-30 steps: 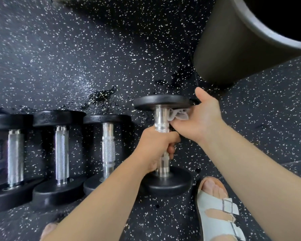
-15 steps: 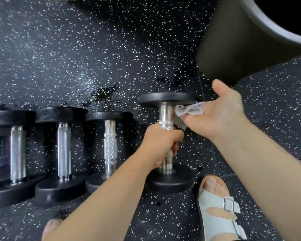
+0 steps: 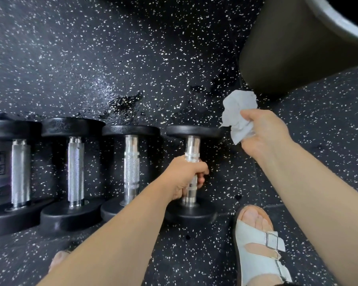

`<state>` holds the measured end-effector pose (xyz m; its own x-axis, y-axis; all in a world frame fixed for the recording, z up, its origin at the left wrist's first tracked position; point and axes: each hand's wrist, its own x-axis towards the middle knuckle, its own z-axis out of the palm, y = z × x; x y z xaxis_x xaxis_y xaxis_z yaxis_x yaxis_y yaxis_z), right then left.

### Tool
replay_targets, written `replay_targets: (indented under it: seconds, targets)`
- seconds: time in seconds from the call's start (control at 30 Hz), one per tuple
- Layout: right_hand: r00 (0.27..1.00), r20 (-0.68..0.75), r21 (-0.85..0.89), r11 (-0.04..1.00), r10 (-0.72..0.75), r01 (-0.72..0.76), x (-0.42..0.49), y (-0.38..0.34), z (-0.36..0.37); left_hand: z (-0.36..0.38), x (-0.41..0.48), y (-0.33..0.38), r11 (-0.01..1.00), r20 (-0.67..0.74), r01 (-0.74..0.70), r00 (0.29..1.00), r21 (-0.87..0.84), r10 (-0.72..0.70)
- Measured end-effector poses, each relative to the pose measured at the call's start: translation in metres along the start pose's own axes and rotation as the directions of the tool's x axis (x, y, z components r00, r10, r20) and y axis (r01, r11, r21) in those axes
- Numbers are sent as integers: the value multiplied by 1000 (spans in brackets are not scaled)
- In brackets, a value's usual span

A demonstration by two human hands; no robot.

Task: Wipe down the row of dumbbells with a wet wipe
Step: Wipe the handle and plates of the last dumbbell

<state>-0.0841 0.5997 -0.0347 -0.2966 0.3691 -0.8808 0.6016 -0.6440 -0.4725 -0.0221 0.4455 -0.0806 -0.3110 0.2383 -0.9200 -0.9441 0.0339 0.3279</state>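
Note:
Several black dumbbells with chrome handles lie in a row on the speckled rubber floor. My left hand (image 3: 184,178) grips the chrome handle of the rightmost dumbbell (image 3: 192,145), which rests on the floor in line with the others. To its left lie a second dumbbell (image 3: 131,162) and a third dumbbell (image 3: 75,166). My right hand (image 3: 262,131) holds a crumpled white wet wipe (image 3: 238,116) off to the right of the dumbbell's far head, clear of the handle.
A large dark bin (image 3: 293,54) stands at the upper right, close behind the wipe. My right foot in a white sandal (image 3: 258,250) is planted beside the near head of the gripped dumbbell. Wet patches (image 3: 128,100) darken the floor behind the row.
My right hand has pulled the wipe away from the handle, up and to the right. The rightmost dumbbell has settled lower, in line with the row, my left hand still gripping it.

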Motion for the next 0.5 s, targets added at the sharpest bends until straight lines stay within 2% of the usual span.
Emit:
replay_targets:
  seconds: [0.07,0.13,0.2,0.27,0.37,0.5]
  targets:
    - [1000,4,-65,998,-23,23,-2,1,-1,1,0,-4,1000,-82,-3,997,10,4]
    - [999,3,-98,994,-42,42,-1,1,-5,6,-5,-6,989,-232,-45,970,143,78]
    - [998,-19,-117,992,-54,52,-1,0,-10,18,-13,-6,927,-399,-34,896,373,193]
    - [997,-47,-149,988,-57,50,-2,0,-15,40,-23,-7,877,-512,43,825,479,239]
    - [996,-60,-176,983,-64,52,-8,3,-20,69,-25,-11,864,-593,162,785,476,180]
    - [993,-96,-196,979,-73,53,-5,7,-31,75,-12,-10,847,-634,227,757,480,156]
